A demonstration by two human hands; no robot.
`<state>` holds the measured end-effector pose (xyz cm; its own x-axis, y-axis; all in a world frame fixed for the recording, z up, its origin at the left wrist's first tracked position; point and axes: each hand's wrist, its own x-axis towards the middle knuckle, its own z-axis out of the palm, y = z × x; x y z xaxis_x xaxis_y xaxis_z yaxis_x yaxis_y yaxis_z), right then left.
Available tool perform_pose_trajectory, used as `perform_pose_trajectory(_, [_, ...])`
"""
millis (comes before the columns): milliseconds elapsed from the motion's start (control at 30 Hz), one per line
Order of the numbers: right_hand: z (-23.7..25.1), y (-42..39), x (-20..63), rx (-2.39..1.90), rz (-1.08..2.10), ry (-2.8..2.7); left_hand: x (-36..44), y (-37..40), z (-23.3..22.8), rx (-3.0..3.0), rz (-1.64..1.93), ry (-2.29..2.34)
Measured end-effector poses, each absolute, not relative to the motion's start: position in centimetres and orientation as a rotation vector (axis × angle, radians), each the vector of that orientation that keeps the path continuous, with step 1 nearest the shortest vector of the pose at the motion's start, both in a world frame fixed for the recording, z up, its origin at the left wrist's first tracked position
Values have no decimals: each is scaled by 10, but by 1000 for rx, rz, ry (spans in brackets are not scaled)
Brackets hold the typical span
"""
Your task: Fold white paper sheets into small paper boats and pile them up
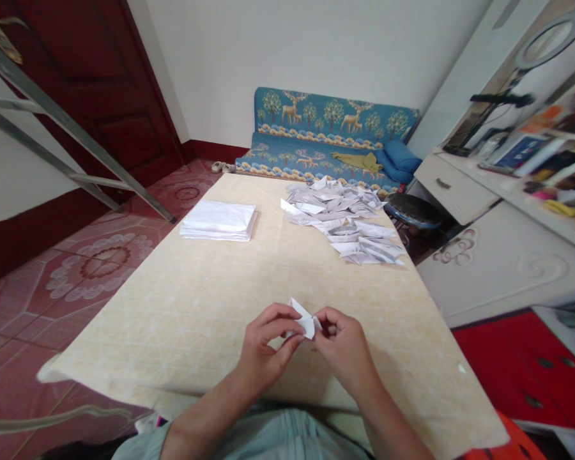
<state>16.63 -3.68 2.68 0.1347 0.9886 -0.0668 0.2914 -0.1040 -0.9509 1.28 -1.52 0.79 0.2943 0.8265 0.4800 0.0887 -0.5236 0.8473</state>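
Observation:
Between my two hands, just above the near middle of the table, is a small piece of folded white paper [307,326] with a pointed tip sticking up. My left hand [271,338] pinches its left side between thumb and fingers. On the other side, the curled fingers of my right hand [340,335] grip the paper's right edge. Farther back at the right lies a big heap of folded paper pieces [335,207], pointed and overlapping. A neat stack of flat white sheets [218,220] rests at the table's back left.
A cream patterned cloth covers the table [172,306]. Behind it stands a blue sofa [311,150] with a deer print. A metal ladder [76,140] leans at the left by a dark red door [96,76]. Along the right are a stool [412,211] and a cluttered white cabinet [498,249].

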Motion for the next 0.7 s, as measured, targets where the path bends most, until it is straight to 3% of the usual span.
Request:
perform_pose_trajectory(333, [38,-43,165,-1340,1217,-1256,12,-8,3,2070,1381,880])
perform_pose_trajectory(567, [25,-44,166,-1344,701,-1540,8,-10,8,2135,1340,762])
perform_pose_trajectory(700, [21,-48,170,-1174,408,-1715,2,-10,15,1929,1420,966])
